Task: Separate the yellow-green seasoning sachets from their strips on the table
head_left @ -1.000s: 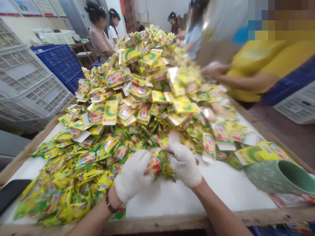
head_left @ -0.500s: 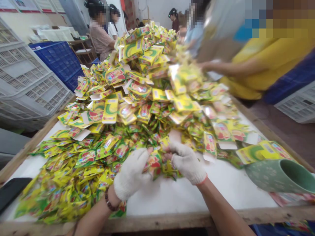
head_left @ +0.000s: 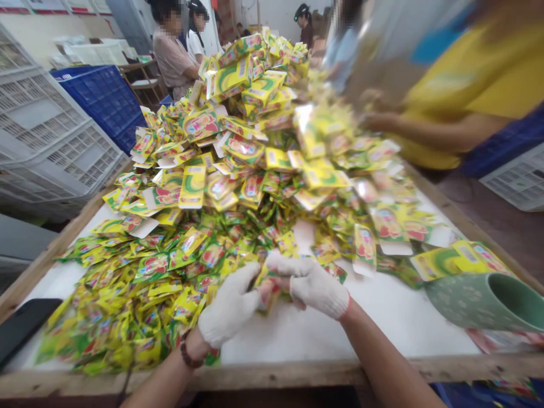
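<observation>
My left hand, in a white knit glove with bare fingertips, is closed around small yellow-green sachets near the front of the table. From the other side my right hand, gloved alike, closes its fingers on the same sachets, so the two hands almost meet. Fingers and blur hide how many they hold. Loose sachets spread to the left of my left hand. Beyond both hands rises a big heap of yellow printed boxes, some with flaps open, mixed with more sachets.
A green flowered cup lies on its side at the right. A black phone rests at the left edge. A wooden rim borders the white tabletop. Crates stand at the left. A co-worker in yellow works on the right; others stand farther back.
My right hand has moved left toward my left hand, and the sachets between them are now gathered closer. The co-worker's hands at the right have shifted. The camera view has moved slightly.
</observation>
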The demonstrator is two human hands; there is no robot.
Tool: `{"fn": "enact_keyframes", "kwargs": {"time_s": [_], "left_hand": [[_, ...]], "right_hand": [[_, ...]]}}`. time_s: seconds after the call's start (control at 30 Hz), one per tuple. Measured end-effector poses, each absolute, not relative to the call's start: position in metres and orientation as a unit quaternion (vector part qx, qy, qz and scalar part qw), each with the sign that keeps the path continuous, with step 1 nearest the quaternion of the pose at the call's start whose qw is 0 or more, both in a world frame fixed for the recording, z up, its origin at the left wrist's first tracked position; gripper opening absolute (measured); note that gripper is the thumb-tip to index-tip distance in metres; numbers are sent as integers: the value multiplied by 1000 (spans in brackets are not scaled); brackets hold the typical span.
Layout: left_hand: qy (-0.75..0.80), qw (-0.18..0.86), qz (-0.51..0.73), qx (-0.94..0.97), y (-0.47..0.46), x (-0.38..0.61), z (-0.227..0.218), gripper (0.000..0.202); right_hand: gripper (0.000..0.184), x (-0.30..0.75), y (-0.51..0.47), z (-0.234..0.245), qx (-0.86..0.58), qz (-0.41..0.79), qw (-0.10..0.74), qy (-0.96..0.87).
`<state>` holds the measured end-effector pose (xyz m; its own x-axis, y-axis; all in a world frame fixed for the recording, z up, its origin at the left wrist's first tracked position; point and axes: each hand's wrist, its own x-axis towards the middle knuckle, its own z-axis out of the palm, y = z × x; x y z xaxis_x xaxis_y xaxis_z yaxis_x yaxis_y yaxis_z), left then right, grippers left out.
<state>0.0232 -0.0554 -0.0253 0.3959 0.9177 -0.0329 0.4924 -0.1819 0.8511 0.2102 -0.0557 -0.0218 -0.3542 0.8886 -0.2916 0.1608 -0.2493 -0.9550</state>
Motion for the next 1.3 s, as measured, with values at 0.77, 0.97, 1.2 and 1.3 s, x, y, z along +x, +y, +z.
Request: {"fn": "enact_keyframes", "kwargs": {"time_s": [0.77, 0.97, 1.2, 1.3], "left_hand": [[493, 517, 301, 632, -101, 3, -56, 15], [482, 636, 317, 513, -94, 2, -50, 23], [493, 523, 266, 642, -96, 0, -39, 21], [506, 548, 271, 609, -94, 0, -35, 22]], "right_hand": [[19, 182, -138, -60, -590, 484, 413, -498], [29, 176, -126, -57, -504, 574, 458, -455], [23, 180, -127, -47, -530, 480, 403, -572], [23, 178, -125, -45, -551, 478, 390, -561]]}}
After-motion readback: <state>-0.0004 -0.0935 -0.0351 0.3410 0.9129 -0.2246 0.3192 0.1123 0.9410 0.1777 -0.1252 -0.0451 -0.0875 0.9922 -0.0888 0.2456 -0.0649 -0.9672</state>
